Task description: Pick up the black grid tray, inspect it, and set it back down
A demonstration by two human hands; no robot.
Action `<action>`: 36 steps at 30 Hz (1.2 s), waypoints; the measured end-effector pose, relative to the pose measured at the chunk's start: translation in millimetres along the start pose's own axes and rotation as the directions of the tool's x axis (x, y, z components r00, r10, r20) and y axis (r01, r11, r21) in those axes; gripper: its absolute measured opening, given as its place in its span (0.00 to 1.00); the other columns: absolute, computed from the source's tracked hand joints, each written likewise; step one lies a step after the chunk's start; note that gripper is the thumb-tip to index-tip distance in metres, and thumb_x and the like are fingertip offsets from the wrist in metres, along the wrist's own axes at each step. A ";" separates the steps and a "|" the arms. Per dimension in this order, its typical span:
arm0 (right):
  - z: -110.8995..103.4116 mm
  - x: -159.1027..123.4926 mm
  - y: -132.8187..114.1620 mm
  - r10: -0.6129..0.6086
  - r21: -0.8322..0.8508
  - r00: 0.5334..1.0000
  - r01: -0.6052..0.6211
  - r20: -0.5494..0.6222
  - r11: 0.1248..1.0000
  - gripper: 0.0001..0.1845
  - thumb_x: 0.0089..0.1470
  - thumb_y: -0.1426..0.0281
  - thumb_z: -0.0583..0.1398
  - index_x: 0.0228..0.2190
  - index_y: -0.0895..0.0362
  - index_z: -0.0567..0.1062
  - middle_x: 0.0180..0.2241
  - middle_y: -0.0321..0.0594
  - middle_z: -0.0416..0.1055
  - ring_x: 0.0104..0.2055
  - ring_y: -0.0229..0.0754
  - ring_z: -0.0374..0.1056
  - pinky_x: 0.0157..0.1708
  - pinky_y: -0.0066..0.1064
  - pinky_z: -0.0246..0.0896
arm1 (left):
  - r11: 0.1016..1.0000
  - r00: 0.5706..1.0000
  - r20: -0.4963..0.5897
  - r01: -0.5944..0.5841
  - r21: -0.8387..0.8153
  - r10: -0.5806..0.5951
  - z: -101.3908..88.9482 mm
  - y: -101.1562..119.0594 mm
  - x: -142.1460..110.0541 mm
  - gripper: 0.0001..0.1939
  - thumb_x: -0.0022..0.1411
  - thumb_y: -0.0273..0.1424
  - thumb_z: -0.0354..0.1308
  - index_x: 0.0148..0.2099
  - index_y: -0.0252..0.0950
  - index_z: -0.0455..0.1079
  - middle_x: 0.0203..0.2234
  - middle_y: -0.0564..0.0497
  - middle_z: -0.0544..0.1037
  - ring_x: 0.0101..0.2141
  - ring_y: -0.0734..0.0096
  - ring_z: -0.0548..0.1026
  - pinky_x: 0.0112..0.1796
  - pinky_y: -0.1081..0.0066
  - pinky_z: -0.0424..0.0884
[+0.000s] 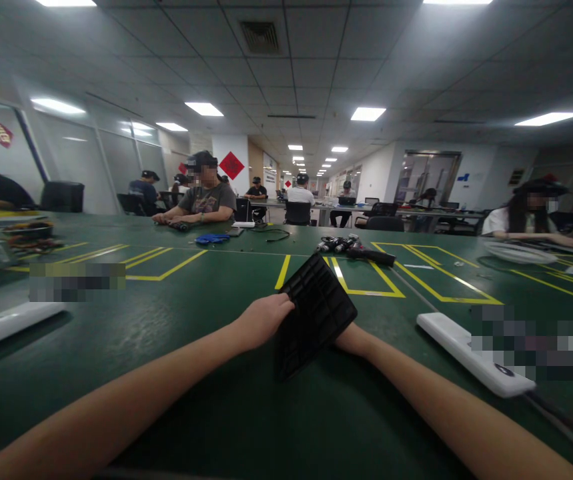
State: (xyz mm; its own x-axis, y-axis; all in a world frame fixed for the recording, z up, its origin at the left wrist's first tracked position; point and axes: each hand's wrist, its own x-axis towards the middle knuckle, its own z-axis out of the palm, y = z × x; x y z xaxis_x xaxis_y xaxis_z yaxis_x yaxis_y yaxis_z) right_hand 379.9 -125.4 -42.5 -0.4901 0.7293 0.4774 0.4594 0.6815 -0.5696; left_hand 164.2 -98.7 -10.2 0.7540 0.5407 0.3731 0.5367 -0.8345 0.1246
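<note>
A black rectangular panel with a grid of ribs or compartments (316, 310) is held up at a tilt above the green table, straight in front of me. My left hand (265, 319) pinches its left edge, thumb on the near face and the other fingers partly out of sight. Against the lower right edge is my right hand (353, 339), reaching behind the panel. Its fingers are hidden there, so their grip does not show. Just beyond the panel lies a bundle of dark and silvery cables (339, 245), with a black handle-like object (372, 256) beside it.
Yellow tape outlines (446, 299) mark the green table (176, 360). A white power strip (473, 353) lies at right, a similar white bar (11, 327) at left. Blue material (212, 239) sits farther back. A person (211, 193) works across the table; another person (526, 210) sits at right.
</note>
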 end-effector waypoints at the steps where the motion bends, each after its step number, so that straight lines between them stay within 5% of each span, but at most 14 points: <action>1: 0.1 -0.3 0.6 0.003 0.003 1.000 -0.003 -0.006 1.000 0.21 0.53 0.65 0.52 0.50 0.52 0.67 0.53 0.39 0.65 0.58 0.48 0.55 0.57 0.45 0.52 | 0.999 0.999 0.020 -0.025 0.030 0.025 0.3 0.0 -1.3 0.09 0.59 0.24 0.45 0.39 0.34 0.66 0.36 0.44 0.71 0.37 0.64 0.69 0.40 0.66 0.66; 4: 0.1 -0.9 0.2 0.014 0.011 1.000 -0.014 -0.004 1.000 0.22 0.54 0.65 0.52 0.51 0.52 0.65 0.54 0.38 0.63 0.60 0.49 0.51 0.57 0.46 0.51 | 0.999 0.999 0.011 -0.047 -0.001 0.047 1.6 0.9 -4.0 0.11 0.59 0.24 0.46 0.42 0.34 0.65 0.38 0.43 0.71 0.39 0.64 0.69 0.41 0.65 0.65; 7: -0.1 -0.5 -3.1 0.040 0.019 0.999 -0.040 0.017 0.999 0.24 0.54 0.62 0.51 0.52 0.53 0.64 0.56 0.40 0.60 0.61 0.50 0.49 0.58 0.46 0.49 | 0.982 0.996 -0.065 0.055 -0.182 -0.068 5.1 1.7 -2.9 0.11 0.61 0.27 0.45 0.44 0.36 0.64 0.36 0.46 0.71 0.37 0.67 0.70 0.40 0.67 0.66; 13: 2.0 1.7 -2.7 0.037 0.058 0.999 -0.038 0.024 0.998 0.25 0.55 0.60 0.50 0.53 0.55 0.63 0.58 0.43 0.58 0.62 0.51 0.47 0.61 0.48 0.40 | 0.780 0.942 -0.024 0.262 -0.568 -0.334 18.2 0.4 8.1 0.08 0.59 0.34 0.48 0.34 0.35 0.62 0.22 0.54 0.67 0.22 0.75 0.66 0.25 0.74 0.63; 25: 1.2 -0.1 -0.4 0.047 0.037 0.999 -0.048 0.023 0.998 0.27 0.55 0.58 0.50 0.54 0.56 0.61 0.59 0.43 0.53 0.62 0.50 0.46 0.60 0.47 0.41 | 0.775 0.948 -0.024 0.244 -0.583 -0.317 12.6 0.3 6.5 0.08 0.57 0.32 0.50 0.39 0.35 0.63 0.25 0.54 0.67 0.25 0.74 0.66 0.28 0.74 0.63; 30: 0.7 0.6 -0.2 0.023 -0.008 0.999 -0.023 0.023 1.000 0.28 0.55 0.61 0.50 0.54 0.60 0.60 0.60 0.49 0.50 0.61 0.53 0.48 0.60 0.51 0.39 | 0.769 0.949 -0.028 0.238 -0.593 -0.315 8.0 2.3 7.5 0.04 0.53 0.28 0.53 0.33 0.34 0.65 0.25 0.54 0.67 0.26 0.75 0.65 0.27 0.75 0.63; 32: 0.1 1.3 -1.6 0.019 -0.020 1.000 -0.019 0.013 1.000 0.27 0.56 0.62 0.49 0.54 0.61 0.60 0.59 0.51 0.51 0.61 0.53 0.48 0.60 0.51 0.38 | 0.629 0.918 0.001 0.273 -0.728 -0.396 6.7 3.8 9.2 0.04 0.51 0.26 0.54 0.33 0.34 0.65 0.24 0.55 0.66 0.24 0.76 0.64 0.25 0.76 0.62; 36: -0.9 1.6 -2.5 0.001 -0.077 1.000 0.002 0.032 0.997 0.25 0.55 0.64 0.51 0.53 0.61 0.63 0.59 0.49 0.53 0.62 0.52 0.46 0.61 0.48 0.38 | 0.070 0.774 0.256 0.360 -0.930 -0.579 5.5 3.8 15.3 0.02 0.51 0.26 0.51 0.30 0.34 0.60 0.21 0.54 0.64 0.21 0.77 0.65 0.22 0.76 0.61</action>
State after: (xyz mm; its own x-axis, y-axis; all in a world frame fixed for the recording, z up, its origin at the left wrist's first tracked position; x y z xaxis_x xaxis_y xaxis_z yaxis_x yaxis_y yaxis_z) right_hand 378.6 -125.9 -39.8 -0.5129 0.7276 0.4555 0.5139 0.6853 -0.5160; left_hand 179.9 -93.0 -9.1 0.3693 0.9291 -0.0187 -0.0436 0.0374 0.9983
